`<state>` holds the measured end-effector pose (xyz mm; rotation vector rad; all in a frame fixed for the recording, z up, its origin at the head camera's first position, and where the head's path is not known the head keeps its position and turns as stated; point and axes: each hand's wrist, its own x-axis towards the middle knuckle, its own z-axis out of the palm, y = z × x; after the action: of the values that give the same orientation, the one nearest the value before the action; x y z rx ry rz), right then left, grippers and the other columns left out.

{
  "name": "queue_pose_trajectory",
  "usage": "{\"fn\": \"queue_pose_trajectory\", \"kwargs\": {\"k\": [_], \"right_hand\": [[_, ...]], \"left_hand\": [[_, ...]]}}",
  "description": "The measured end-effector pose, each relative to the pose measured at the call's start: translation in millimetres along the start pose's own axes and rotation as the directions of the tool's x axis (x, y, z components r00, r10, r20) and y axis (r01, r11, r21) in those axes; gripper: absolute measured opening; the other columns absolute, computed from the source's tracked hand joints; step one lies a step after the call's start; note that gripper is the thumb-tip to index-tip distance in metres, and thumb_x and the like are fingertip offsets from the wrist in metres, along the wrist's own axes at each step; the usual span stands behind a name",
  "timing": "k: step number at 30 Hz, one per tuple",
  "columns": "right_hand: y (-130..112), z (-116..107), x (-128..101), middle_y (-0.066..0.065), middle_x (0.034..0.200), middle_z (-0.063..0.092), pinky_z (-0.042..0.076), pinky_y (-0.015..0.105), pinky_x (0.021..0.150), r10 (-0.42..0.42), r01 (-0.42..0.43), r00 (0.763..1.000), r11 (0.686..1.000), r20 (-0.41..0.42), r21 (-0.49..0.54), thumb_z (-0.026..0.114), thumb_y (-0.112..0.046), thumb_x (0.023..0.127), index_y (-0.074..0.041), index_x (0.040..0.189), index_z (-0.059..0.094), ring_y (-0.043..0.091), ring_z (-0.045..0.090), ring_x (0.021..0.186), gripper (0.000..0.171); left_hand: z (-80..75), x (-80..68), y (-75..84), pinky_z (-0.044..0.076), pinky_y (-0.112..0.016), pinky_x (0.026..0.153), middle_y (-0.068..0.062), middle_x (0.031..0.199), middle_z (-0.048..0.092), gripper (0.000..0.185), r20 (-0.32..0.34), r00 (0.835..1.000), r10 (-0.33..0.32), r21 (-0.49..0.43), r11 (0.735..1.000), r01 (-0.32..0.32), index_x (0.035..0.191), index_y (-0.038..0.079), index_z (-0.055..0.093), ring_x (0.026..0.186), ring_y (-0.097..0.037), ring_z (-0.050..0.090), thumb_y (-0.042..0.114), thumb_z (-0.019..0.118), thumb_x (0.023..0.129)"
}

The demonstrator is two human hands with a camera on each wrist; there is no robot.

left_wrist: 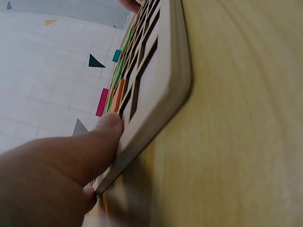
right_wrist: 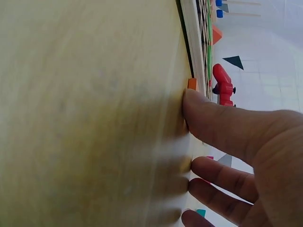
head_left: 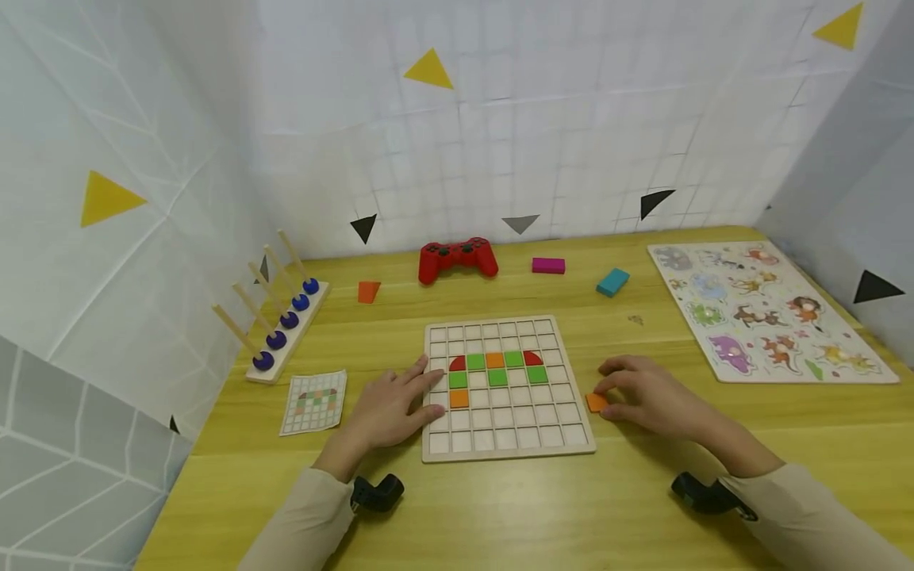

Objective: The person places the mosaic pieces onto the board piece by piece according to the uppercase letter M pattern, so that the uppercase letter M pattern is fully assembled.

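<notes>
Yellow wooden table (head_left: 500, 507): grid board (head_left: 507, 448) near front edge. Left hand (head_left: 389, 408) flat, fingers straight on board's left edge. Right hand (head_left: 646, 396) pinches orange tile (head_left: 596, 402) beside board's right edge.

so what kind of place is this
Probably a staged tabletop play or recording booth: a wooden table walled by white sheets with triangle markers, with a grid puzzle board, animal puzzle and game controller.

The pale wooden board (head_left: 508, 448) is showing red, green and orange tiles; an orange tile (head_left: 596, 402) is lying beside it, a red gamepad (head_left: 457, 258) behind.
</notes>
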<state>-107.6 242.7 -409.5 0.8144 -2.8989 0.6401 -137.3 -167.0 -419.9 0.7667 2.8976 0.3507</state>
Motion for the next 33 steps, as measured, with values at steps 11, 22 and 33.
{"fn": "queue_pose_trajectory", "kwargs": {"k": [11,22,33], "right_hand": [[-3,-2,2,0.014,0.117,0.067,0.048,0.056,0.092,0.036,-0.036,0.998,0.999,-0.046,-0.016,0.078,-0.022,0.084,-0.015,0.099,0.075,0.036,0.061,0.109,0.017],[-38,0,30,0.015,0.115,0.068,0.049,0.053,0.092,-0.057,0.054,0.997,0.997,-0.047,-0.062,0.080,-0.024,0.082,-0.013,0.099,0.075,0.033,0.061,0.107,0.020],[-47,11,36,0.017,0.117,0.067,0.049,0.052,0.093,-0.057,0.054,0.998,0.994,-0.025,-0.094,0.081,-0.025,0.082,-0.012,0.097,0.075,0.034,0.060,0.110,0.021]], "left_hand": [[-2.2,4.6,3.9,0.029,-0.029,0.064,-0.001,0.162,0.030,0.060,0.007,1.000,0.021,-0.006,1.000,-0.021,0.150,0.031,0.042,0.073,-0.017,0.038,0.056,0.053,0.096],[-6.5,1.8,-3.1,0.031,-0.029,0.064,-0.002,0.163,0.028,0.061,0.002,1.000,0.003,0.009,1.000,-0.003,0.151,0.031,0.040,0.075,-0.018,0.041,0.056,0.052,0.096],[-5.4,-0.7,2.4,0.030,-0.029,0.064,-0.004,0.162,0.031,0.061,0.011,1.000,0.005,0.004,1.000,-0.005,0.150,0.029,0.043,0.076,-0.019,0.040,0.054,0.054,0.096]]}}
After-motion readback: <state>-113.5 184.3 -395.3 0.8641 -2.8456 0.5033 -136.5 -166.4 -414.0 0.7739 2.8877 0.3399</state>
